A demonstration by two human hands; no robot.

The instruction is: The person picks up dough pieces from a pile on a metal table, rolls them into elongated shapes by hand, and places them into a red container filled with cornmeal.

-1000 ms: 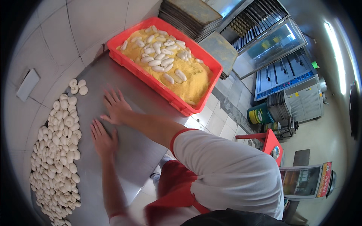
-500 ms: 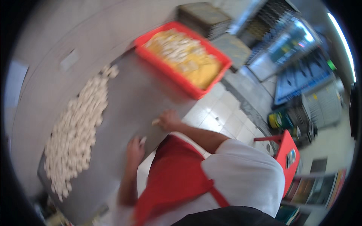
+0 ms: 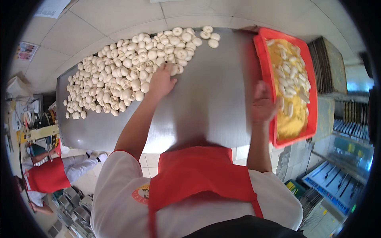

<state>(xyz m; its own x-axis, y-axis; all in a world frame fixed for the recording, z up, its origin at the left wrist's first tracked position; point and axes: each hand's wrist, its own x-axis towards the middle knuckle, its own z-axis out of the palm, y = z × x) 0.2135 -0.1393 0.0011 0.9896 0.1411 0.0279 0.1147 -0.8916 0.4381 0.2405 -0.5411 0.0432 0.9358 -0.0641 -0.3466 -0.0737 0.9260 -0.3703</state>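
Observation:
Many round, pale dough pieces lie in a broad heap on the grey metal table. At the right end of this heap, my left hand reaches among them, thumb apart from the fingers, with a dough piece beside its fingertips. My right hand is at the left wall of a red tray, smeared by motion, its fingers looking spread. Inside the tray, elongated white dough pieces lie on a yellow, crumb-like layer. One such piece is right beside the right hand.
Stacked flat trays stand right of the red tray. Racks and a blue-edged panel are farther down that side. At the lower left, a person in a red apron is beside equipment. A tiled wall rises behind the table.
The view has turned and straightened. My left hand has moved from the table's near side to the heap, my right hand to the red tray. The small pale pieces at both hands earlier are gone from them.

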